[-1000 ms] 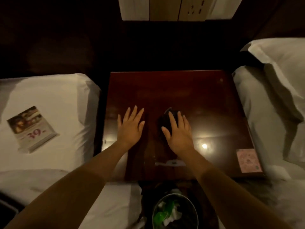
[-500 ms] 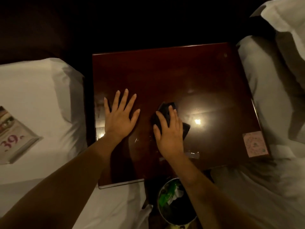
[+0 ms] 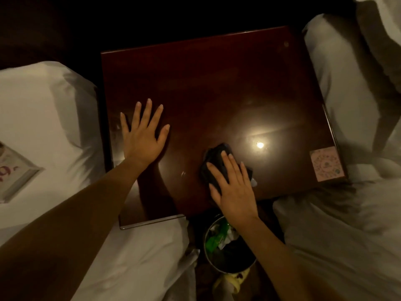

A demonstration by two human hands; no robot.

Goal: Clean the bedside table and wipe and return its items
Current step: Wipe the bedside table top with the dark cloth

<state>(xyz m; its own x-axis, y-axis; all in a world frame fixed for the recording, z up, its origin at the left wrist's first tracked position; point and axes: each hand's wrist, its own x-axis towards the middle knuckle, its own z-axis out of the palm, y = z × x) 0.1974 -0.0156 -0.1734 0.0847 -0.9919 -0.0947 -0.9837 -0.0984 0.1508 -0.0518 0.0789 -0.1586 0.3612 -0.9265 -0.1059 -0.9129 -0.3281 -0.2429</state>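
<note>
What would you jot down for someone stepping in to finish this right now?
Left hand: flat, open, bracing on the bedside table.
Right hand: pressing a dark cloth onto the table's near edge.
Pink sticker sits at the right front corner; a printed card lies on the left bed.
Done: top emptied, wiping underway.
Left: finish wiping, wipe and return the items.

right hand [image 3: 233, 187] hides most of the dark cloth [image 3: 213, 161]; the card [image 3: 16, 172], perhaps a menu, runs off-frame.
</note>
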